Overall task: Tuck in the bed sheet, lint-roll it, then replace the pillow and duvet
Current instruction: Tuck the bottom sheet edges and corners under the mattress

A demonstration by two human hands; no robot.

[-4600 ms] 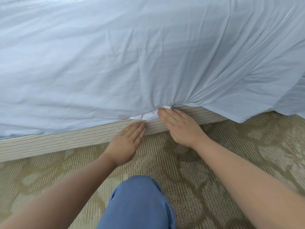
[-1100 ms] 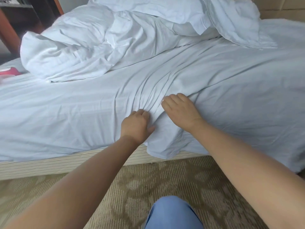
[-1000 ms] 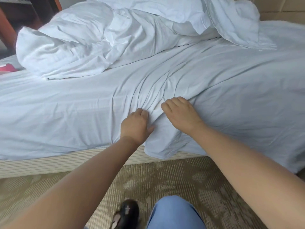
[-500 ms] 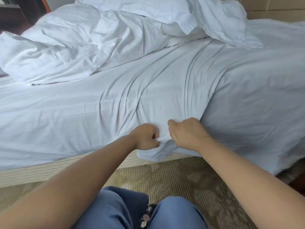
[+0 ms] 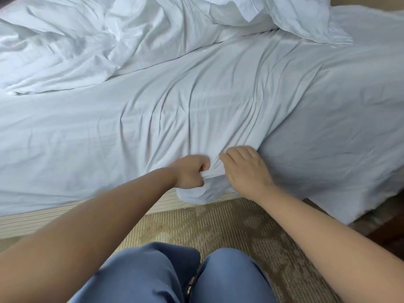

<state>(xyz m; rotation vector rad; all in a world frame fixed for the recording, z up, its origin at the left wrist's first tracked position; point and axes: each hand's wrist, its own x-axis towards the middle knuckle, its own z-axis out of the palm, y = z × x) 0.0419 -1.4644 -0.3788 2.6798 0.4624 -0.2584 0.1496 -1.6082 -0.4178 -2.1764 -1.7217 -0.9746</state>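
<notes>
A pale blue bed sheet (image 5: 131,127) covers the mattress and hangs loose over its near side. My left hand (image 5: 191,171) grips a bunched fold of the sheet at the mattress edge. My right hand (image 5: 244,169) sits just to its right, fingers curled into the same fold. Creases fan out from the two hands up across the bed. A crumpled white duvet (image 5: 76,40) lies heaped at the back left. A white pillow (image 5: 290,16) lies at the back, right of the middle.
The striped bed base (image 5: 43,221) runs along the floor below the sheet. Patterned beige carpet (image 5: 229,232) lies in front of it. My two knees in blue trousers (image 5: 175,274) are at the bottom middle. The sheet's loose corner (image 5: 349,193) hangs at the right.
Both hands moved from lying on top of the mattress down to its edge and closed on a fold of the sheet. The view tilted lower and my knees came in.
</notes>
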